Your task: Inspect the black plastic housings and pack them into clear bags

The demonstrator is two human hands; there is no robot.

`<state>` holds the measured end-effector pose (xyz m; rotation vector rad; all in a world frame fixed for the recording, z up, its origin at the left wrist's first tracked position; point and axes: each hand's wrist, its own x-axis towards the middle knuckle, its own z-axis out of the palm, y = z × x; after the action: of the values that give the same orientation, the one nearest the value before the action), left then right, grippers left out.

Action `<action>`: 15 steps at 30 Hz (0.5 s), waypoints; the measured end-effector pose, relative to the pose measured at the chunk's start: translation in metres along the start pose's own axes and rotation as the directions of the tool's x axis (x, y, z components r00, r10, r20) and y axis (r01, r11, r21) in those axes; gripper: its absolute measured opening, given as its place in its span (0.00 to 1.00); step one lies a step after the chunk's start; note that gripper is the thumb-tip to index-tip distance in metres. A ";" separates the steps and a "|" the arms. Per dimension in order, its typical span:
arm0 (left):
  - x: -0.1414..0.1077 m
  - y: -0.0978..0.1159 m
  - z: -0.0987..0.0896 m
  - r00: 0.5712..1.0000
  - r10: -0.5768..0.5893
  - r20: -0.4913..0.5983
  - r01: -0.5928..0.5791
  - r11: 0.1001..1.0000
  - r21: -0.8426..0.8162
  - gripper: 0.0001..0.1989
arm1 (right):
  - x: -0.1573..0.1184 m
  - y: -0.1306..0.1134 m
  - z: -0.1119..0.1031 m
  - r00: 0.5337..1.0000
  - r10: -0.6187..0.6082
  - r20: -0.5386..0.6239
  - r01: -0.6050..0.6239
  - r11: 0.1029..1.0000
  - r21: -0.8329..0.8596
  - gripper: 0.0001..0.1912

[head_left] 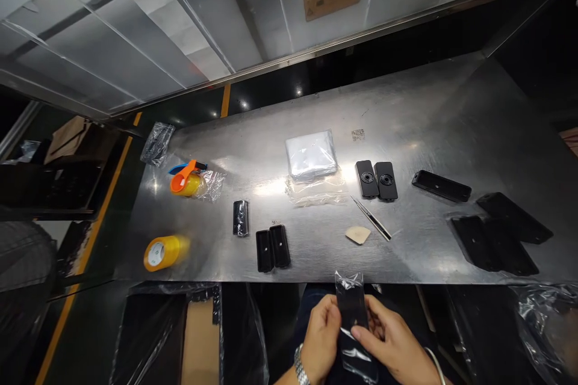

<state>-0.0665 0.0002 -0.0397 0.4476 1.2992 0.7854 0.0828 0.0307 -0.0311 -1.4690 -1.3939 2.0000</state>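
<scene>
Between my two hands, just off the table's front edge, is a black rectangular case in a clear plastic bag point(352, 307). My left hand point(321, 332) grips its left side, a metal watch band on the wrist. On the other side my right hand point(387, 334) has its thumb pressed on the front face and its fingers partly hidden behind. Tweezers point(371, 218) and a tan wedge-shaped piece point(358, 234) lie on the table nearest my hands. Farther back rests a stack of clear plastic bags point(311, 155), beside two black cases with round dials point(376, 180).
On the metal table point(316, 246), several open black trays point(497, 240) lie right, two more point(272, 248) left of centre, near a bagged case point(241, 218). An orange tape dispenser point(187, 179) and yellow tape rolls point(162, 252) are left. Below stands a plastic-lined box point(201, 337).
</scene>
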 end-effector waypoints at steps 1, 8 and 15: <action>-0.005 0.003 -0.002 0.996 0.017 0.091 -0.021 0.999 0.043 0.24 | -0.003 -0.002 0.000 1.000 0.007 0.018 -0.007 1.000 0.005 0.14; -0.025 0.020 -0.008 0.950 -0.001 0.312 -0.107 0.938 0.328 0.23 | -0.023 -0.009 -0.024 0.941 -0.041 0.337 -0.056 0.960 0.274 0.22; -0.019 0.016 0.021 0.931 0.009 0.366 -0.226 0.799 0.557 0.15 | -0.013 0.023 -0.041 0.993 0.031 -0.118 -0.003 0.973 0.231 0.16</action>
<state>-0.0521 -0.0008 -0.0108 1.1355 1.1664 0.3528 0.1305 0.0320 -0.0433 -1.4729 -1.0639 1.9708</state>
